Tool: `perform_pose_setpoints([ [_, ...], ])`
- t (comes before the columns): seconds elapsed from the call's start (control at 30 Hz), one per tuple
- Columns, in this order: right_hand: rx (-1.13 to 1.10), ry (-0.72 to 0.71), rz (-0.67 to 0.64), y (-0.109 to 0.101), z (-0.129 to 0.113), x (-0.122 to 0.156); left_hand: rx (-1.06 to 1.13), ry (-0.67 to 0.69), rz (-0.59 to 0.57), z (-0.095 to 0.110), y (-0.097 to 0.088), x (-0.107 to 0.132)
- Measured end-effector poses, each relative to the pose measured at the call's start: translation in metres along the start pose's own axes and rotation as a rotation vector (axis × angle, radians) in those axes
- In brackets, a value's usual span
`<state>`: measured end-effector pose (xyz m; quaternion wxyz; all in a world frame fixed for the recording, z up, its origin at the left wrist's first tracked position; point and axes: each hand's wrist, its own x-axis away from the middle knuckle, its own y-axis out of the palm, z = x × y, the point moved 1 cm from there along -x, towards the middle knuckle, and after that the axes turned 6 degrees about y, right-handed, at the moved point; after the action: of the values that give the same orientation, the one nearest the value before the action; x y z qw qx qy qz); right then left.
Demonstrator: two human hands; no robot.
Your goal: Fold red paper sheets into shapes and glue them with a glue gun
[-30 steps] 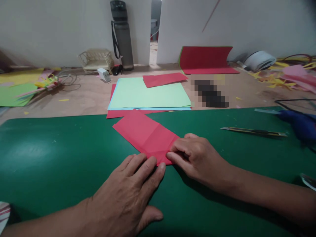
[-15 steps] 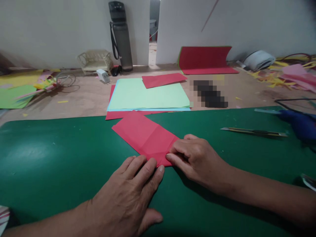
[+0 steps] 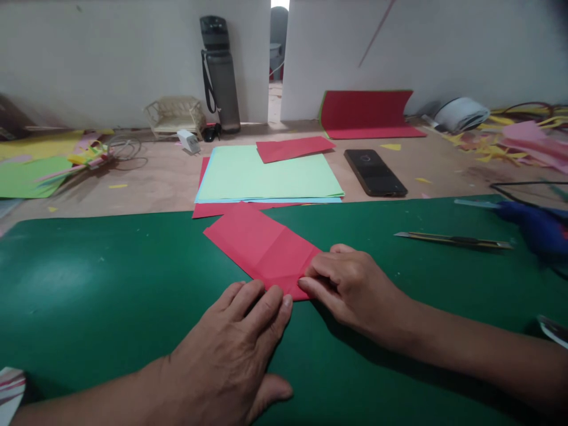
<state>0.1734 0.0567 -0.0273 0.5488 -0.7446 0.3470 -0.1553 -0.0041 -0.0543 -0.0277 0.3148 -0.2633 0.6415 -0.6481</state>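
Note:
A folded red paper strip (image 3: 260, 245) lies slantwise on the green cutting mat (image 3: 110, 284). My left hand (image 3: 235, 349) rests flat on the mat, fingers stretched out, with its fingertips on the near corner of the red paper. My right hand (image 3: 350, 284) has its fingers curled together and presses the paper's near right corner down with the fingertips. Fold creases show across the strip.
Behind the mat lie a stack of light green, blue and red sheets (image 3: 266, 174), a black phone (image 3: 375, 173), a dark water bottle (image 3: 220, 74) and an upright red sheet (image 3: 368, 112). A utility knife (image 3: 452, 239) and a blue tool (image 3: 539, 228) lie at right. Paper scraps line both sides.
Both hands stay on the near end of the red paper. The camera has tilted slightly, so everything sits a little lower in view.

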Motion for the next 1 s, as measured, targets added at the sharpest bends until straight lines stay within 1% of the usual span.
perform_pose_setpoints([
  [0.33,0.034,0.036,-0.026,-0.0011,-0.0015,0.0003,0.012,0.007,-0.001,-0.0011,-0.0027,-0.0017],
  [0.5,0.054,0.016,-0.027,-0.0034,-0.0026,0.0019,0.023,0.008,-0.008,-0.0007,-0.0035,-0.0005],
  [0.7,0.078,0.026,-0.043,-0.0047,-0.0040,0.0011,0.019,0.007,-0.040,-0.0016,-0.0075,-0.0027],
  [1.0,0.135,0.049,-0.040,-0.0039,-0.0051,0.0002,0.041,0.007,-0.031,-0.0010,-0.0056,-0.0021],
])
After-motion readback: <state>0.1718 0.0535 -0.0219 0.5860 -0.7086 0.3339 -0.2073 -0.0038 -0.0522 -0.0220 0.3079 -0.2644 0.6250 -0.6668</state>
